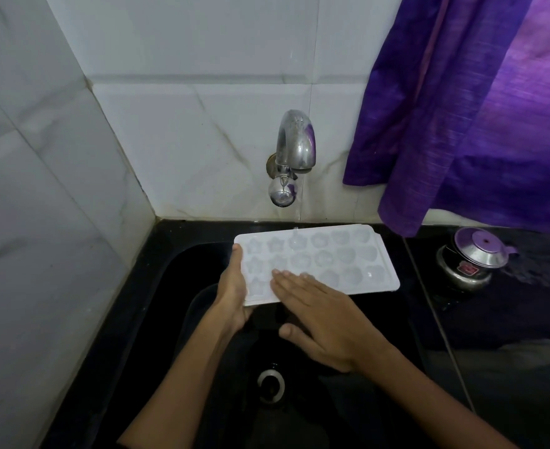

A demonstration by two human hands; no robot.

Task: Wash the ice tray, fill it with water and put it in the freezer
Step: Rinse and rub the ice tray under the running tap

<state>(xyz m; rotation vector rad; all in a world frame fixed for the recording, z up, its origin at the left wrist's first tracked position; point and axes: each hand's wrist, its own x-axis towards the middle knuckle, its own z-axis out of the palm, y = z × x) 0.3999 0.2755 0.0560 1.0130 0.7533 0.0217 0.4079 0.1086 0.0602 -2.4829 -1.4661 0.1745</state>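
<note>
— From here, nearest us, there's the drain (pixel 271 386) at the bottom of the black sink (pixel 157 286). Just above it the right hand (pixel 323 317) lies open and flat, its fingertips (pixel 281 273) resting on the near edge of the ice tray (pixel 319 264).

— And the left hand (pixel 234 291)?

— It grips the tray's short left end, thumb up along the rim, the rest tucked under. The tray is held over the basin, moulded cavities facing up, its far edge below the tap (pixel 294 147).

— Is water running?

— A thin trickle, I think (hard to be sure against the pale tiles). To wash it well I'd say the flat palm should rub across every cavity while the left hand keeps the tray level and steady — then tip it so the rinse water drains into the sink rather than onto the counter.

— What's further back?

— A small steel pot with a lid (pixel 474 257) on the counter to the right, and a purple curtain (pixel 477 108) hanging over it — well apart from the tray.
</note>
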